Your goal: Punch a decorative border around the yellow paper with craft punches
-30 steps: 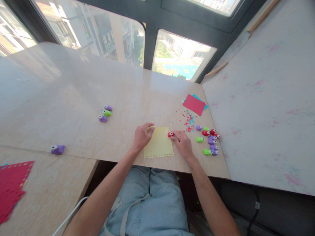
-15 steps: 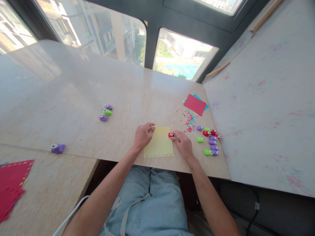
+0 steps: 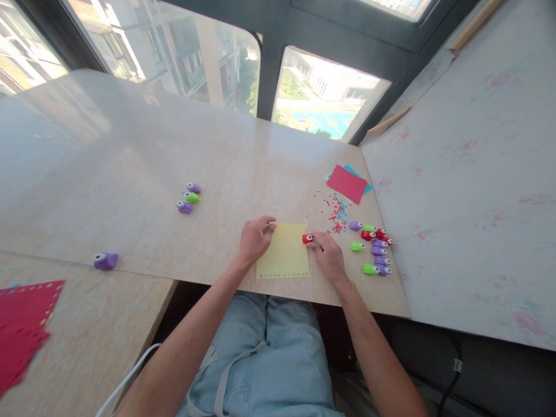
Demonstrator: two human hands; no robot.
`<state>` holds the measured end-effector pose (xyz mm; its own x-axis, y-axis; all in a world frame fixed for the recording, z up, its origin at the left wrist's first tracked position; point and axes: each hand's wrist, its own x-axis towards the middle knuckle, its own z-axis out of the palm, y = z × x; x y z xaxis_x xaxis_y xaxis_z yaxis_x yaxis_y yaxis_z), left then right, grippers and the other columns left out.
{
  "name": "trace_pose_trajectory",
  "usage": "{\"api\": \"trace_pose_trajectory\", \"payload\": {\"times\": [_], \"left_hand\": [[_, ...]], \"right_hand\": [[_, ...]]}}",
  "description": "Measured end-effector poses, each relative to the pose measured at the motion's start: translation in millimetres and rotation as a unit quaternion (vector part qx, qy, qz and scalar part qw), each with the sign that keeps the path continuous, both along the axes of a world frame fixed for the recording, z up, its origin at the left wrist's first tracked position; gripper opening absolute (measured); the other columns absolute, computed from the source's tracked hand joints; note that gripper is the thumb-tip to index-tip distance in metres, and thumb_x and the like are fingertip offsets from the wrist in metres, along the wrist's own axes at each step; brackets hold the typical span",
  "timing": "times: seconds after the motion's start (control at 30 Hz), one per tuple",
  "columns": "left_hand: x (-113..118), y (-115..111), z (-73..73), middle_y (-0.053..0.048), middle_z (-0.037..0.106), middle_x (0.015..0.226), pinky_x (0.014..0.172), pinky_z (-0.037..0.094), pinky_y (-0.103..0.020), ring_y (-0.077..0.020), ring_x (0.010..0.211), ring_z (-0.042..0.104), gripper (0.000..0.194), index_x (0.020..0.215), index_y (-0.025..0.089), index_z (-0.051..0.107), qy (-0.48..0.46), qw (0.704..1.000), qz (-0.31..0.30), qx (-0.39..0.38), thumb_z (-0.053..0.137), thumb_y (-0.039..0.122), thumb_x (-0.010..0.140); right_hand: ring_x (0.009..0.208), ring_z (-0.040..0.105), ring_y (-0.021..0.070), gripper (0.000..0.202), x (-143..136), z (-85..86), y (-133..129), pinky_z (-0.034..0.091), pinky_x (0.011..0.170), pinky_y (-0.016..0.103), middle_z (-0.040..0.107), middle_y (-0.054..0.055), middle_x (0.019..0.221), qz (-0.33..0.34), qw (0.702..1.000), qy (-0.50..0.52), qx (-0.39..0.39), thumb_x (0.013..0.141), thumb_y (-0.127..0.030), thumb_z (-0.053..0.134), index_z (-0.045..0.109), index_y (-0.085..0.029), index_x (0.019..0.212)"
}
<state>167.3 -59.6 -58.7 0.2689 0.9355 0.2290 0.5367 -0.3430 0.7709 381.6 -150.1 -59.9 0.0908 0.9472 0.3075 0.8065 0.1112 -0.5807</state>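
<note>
A yellow sheet of paper (image 3: 283, 252) lies before me, with a row of small punched holes along its near edge. At its far left corner my left hand (image 3: 257, 238) is closed, thumb and fingers pinching the paper. My right hand (image 3: 328, 253) grips a small red craft punch (image 3: 307, 238) with a white eye-like spot, at the upper part of the sheet's right edge. Whether the paper sits inside the punch's slot is too small to tell.
Purple, green and red punches (image 3: 379, 252) cluster at right, near red and blue paper bits (image 3: 337, 213) and stacked cards (image 3: 346, 184). Several more punches (image 3: 185, 207) stand left, with a purple one (image 3: 105, 260) farther out. Red punched sheets (image 3: 26, 315) lie at lower left.
The view has shifted slightly. My right hand and the red punch have moved a little to the right along the sheet's edge area; my left hand keeps its hold on the corner.
</note>
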Motion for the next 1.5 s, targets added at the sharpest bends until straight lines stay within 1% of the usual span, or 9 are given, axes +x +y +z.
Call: {"api": "trace_pose_trajectory", "payload": {"times": [0.4,0.77,1.03,1.17,1.37,1.43,1.47,1.5], "left_hand": [[0.0,-1.0,3.9,-0.006,0.075,0.095,0.086,0.049,-0.038,-0.0214,0.086,0.068,0.016,0.101,0.021,0.068,0.009,1.0,-0.005,-0.004,0.06,0.017,0.088],[0.6,-0.7,1.8,-0.007,0.075,0.092,0.086,0.05,-0.04,-0.0218,0.085,0.069,0.016,0.1,0.02,0.069,0.006,1.0,-0.005,0.007,0.058,0.018,0.088],[0.3,-1.0,2.8,-0.006,0.075,0.093,0.086,0.049,-0.04,-0.0222,0.086,0.069,0.017,0.1,0.02,0.069,0.016,1.0,-0.004,0.003,0.059,0.016,0.087],[0.4,-0.9,1.6,-0.006,0.075,0.093,0.086,0.049,-0.038,-0.0216,0.086,0.068,0.017,0.1,0.021,0.069,0.013,1.0,0.004,0.005,0.059,0.016,0.087],[0.5,-0.4,0.5,-0.006,0.075,0.092,0.086,0.049,-0.039,-0.0217,0.085,0.069,0.017,0.1,0.021,0.069,0.012,1.0,0.004,0.004,0.058,0.017,0.088],[0.5,-0.4,0.6,-0.006,0.075,0.094,0.086,0.049,-0.039,-0.0218,0.086,0.068,0.017,0.1,0.021,0.069,0.012,1.0,0.003,0.005,0.058,0.017,0.088],[0.6,-0.4,0.7,-0.006,0.075,0.094,0.086,0.049,-0.039,-0.0219,0.086,0.068,0.017,0.099,0.021,0.069,0.013,1.0,0.003,0.005,0.058,0.017,0.088],[0.6,-0.4,0.8,-0.007,0.075,0.093,0.086,0.049,-0.039,-0.0219,0.085,0.068,0.017,0.099,0.021,0.069,0.014,1.0,0.003,0.005,0.058,0.018,0.088]], "right_hand": [[0.099,0.063,0.0244,0.022,-0.6,4.8,0.1,0.05,0.088,0.04,0.068,0.009,0.104,0.001,1.0,0.001,-0.006,0.092,-0.023,0.047,0.064,-0.022,0.105],[0.101,0.061,0.0252,0.024,2.2,4.9,-0.8,0.049,0.091,0.042,0.067,0.009,0.104,0.01,1.0,0.002,-0.019,0.09,-0.021,0.047,0.064,-0.024,0.107],[0.099,0.061,0.0257,0.022,2.1,5.8,-1.0,0.049,0.09,0.042,0.066,0.009,0.102,0.005,1.0,0.013,-0.012,0.09,-0.023,0.047,0.064,-0.022,0.105],[0.099,0.062,0.0259,0.022,5.6,5.8,-2.1,0.048,0.09,0.043,0.067,0.01,0.103,-0.01,1.0,0.018,-0.008,0.09,-0.024,0.048,0.065,-0.021,0.104],[0.101,0.061,0.0259,0.021,13.6,4.7,-5.1,0.047,0.092,0.044,0.068,0.009,0.104,-0.034,0.998,0.047,-0.012,0.089,-0.027,0.051,0.067,-0.022,0.101],[0.097,0.063,0.0256,0.02,16.4,2.5,-6.2,0.05,0.088,0.043,0.069,0.009,0.104,-0.046,0.995,0.083,-0.018,0.087,-0.031,0.055,0.068,-0.022,0.1],[0.089,0.064,0.0243,0.021,17.7,1.2,-6.9,0.052,0.081,0.041,0.069,0.008,0.102,-0.057,0.992,0.113,-0.028,0.086,-0.034,0.057,0.068,-0.022,0.1],[0.078,0.064,0.0219,0.024,18.9,0.2,-7.8,0.053,0.072,0.038,0.07,0.007,0.099,-0.07,0.985,0.152,-0.044,0.085,-0.037,0.06,0.067,-0.022,0.101]]}}
